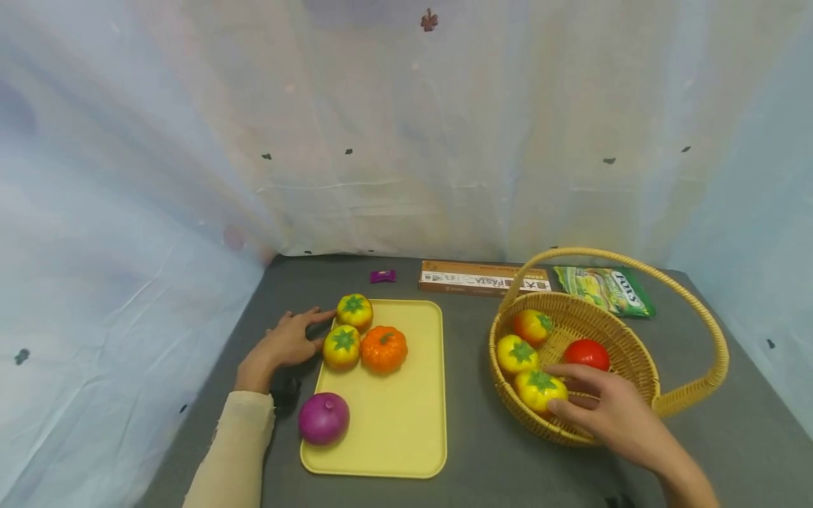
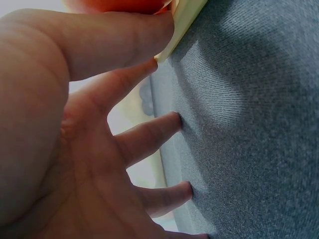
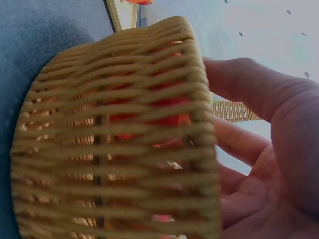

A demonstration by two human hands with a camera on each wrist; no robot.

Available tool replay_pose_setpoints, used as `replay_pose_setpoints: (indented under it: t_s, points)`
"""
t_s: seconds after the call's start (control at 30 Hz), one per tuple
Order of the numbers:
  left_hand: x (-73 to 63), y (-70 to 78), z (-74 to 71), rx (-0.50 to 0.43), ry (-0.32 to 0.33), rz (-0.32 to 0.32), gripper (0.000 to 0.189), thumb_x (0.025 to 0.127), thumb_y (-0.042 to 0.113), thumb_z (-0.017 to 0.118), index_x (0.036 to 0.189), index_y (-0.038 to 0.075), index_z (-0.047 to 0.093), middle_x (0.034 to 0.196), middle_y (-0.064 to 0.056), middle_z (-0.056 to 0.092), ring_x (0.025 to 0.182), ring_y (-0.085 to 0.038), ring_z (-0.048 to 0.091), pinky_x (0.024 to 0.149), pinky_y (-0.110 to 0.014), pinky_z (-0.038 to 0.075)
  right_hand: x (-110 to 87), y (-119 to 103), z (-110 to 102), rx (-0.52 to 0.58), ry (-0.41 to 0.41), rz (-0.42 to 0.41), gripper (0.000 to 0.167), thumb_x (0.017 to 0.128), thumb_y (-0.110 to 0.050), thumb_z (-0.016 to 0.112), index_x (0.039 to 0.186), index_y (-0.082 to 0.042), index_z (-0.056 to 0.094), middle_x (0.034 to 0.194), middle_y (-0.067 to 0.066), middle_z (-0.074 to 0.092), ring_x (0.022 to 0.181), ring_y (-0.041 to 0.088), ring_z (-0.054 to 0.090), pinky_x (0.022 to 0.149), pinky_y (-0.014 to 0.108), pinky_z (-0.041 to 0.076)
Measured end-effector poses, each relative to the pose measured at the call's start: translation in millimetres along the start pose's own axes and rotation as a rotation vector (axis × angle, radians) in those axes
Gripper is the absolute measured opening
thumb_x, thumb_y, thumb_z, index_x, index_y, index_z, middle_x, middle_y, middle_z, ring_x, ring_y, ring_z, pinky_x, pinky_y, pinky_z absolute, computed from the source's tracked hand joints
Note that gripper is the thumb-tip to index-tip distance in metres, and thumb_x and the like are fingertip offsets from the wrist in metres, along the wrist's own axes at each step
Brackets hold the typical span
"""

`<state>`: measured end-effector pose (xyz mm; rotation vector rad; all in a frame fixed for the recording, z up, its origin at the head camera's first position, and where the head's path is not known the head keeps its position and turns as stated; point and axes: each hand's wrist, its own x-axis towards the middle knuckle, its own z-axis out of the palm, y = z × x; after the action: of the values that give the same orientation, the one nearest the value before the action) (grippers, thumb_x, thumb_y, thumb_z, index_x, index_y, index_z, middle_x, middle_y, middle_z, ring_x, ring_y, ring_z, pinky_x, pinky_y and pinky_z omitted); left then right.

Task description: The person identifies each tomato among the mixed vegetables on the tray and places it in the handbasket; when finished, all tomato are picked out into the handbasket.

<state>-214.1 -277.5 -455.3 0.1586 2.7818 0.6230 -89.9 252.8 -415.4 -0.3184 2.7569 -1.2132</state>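
I see the right hand [image 1: 615,411] pinching a yellow fruit [image 1: 540,392] between thumb and fingers inside the wicker basket [image 1: 593,321], near a red tomato [image 1: 586,353]. The left hand [image 1: 286,343] spreads its fingers by the yellow tray [image 1: 406,430], some fingertips touching the grey worktop [image 1: 470,437].

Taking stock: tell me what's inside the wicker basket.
The wicker basket visibly holds three yellow-red fruits and a red one. The right hand hides part of the inside; what lies there can't be seen.
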Motion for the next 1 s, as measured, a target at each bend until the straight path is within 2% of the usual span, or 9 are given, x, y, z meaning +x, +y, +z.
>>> replay_pose_setpoints:
  t_s: [0.1,0.23,0.4,0.5,0.6,0.7,0.8,0.93,1.0]
  points:
    - [0.3,-0.9,0.1,0.004,0.002,0.002,0.063,0.105,0.031,0.069,0.165,0.025,0.053,0.176,-0.025,0.034,0.157,-0.073,0.014,0.110,-0.098,0.008,5.6,-1.2,3.9,-0.004,0.000,-0.009,0.046,0.093,-0.033,0.090,0.134,-0.017,0.077,0.136,0.013,0.075,0.113,0.031,0.080,0.084,0.038,0.069]
    - [0.0,-1.8,-0.3,0.003,0.006,0.003,0.063,0.104,0.031,0.069,0.165,0.025,0.053,0.176,-0.026,0.034,0.157,-0.074,0.014,0.110,-0.099,0.008,12.9,-1.7,8.7,-0.061,0.009,-0.006,0.049,0.090,-0.036,0.092,0.133,-0.018,0.077,0.133,0.009,0.077,0.110,0.025,0.080,0.087,0.037,0.069]
    - [-0.2,-0.9,0.1,-0.010,0.001,0.002,0.063,0.105,0.031,0.069,0.165,0.025,0.053,0.176,-0.026,0.033,0.157,-0.073,0.013,0.111,-0.098,0.007,15.2,-3.0,11.9,-0.134,0.018,-0.015,0.055,0.090,-0.037,0.092,0.137,-0.015,0.076,0.135,0.008,0.077,0.115,0.028,0.078,0.093,0.047,0.067]
    - [-0.2,-0.4,-0.5,-0.011,0.001,0.000,0.063,0.105,0.031,0.069,0.165,0.025,0.053,0.177,-0.026,0.033,0.157,-0.073,0.013,0.111,-0.098,0.007,14.6,-6.1,12.3,-0.169,0.068,-0.030,0.056,0.091,-0.037,0.092,0.139,-0.015,0.075,0.136,0.007,0.078,0.118,0.029,0.077,0.095,0.050,0.066]
    - [-0.1,0.0,-1.1,-0.003,0.004,0.004,0.063,0.104,0.031,0.069,0.165,0.025,0.053,0.176,-0.026,0.033,0.157,-0.073,0.014,0.111,-0.098,0.009,14.8,-10.9,13.1,-0.195,0.134,-0.060,0.054,0.091,-0.038,0.091,0.139,-0.016,0.076,0.134,0.004,0.079,0.117,0.028,0.078,0.096,0.042,0.065]
    - [0.5,0.5,-1.3,0.001,0.002,0.002,0.063,0.104,0.031,0.069,0.165,0.026,0.053,0.176,-0.025,0.033,0.157,-0.073,0.015,0.111,-0.098,0.009,18.6,-19.5,16.7,-0.160,0.172,-0.104,0.053,0.092,-0.037,0.091,0.138,-0.016,0.076,0.133,0.003,0.079,0.120,0.028,0.078,0.098,0.033,0.064]
    - [0.4,0.4,-1.4,0.004,-0.001,-0.001,0.063,0.104,0.031,0.069,0.165,0.026,0.053,0.176,-0.025,0.033,0.157,-0.073,0.015,0.111,-0.098,0.009,26.1,-34.4,24.1,-0.083,0.185,-0.140,0.050,0.093,-0.034,0.090,0.139,-0.018,0.076,0.133,0.003,0.080,0.122,0.030,0.077,0.101,0.042,0.065]
    - [0.5,-0.7,-0.9,0.004,-0.002,-0.002,0.063,0.104,0.031,0.069,0.165,0.026,0.053,0.176,-0.026,0.034,0.157,-0.073,0.014,0.110,-0.098,0.009,44.1,-57.7,37.0,0.037,0.157,-0.213,0.053,0.094,-0.033,0.090,0.142,-0.020,0.074,0.139,0.004,0.077,0.128,0.029,0.075,0.104,0.056,0.061]
    - [0.5,-1.0,-0.7,0.005,-0.002,0.002,0.063,0.104,0.032,0.070,0.165,0.026,0.053,0.176,-0.026,0.034,0.157,-0.074,0.014,0.110,-0.099,0.009,55.2,-69.6,43.9,0.082,0.144,-0.259,0.056,0.093,-0.032,0.091,0.144,-0.019,0.073,0.142,0.002,0.076,0.132,0.027,0.073,0.105,0.055,0.061]
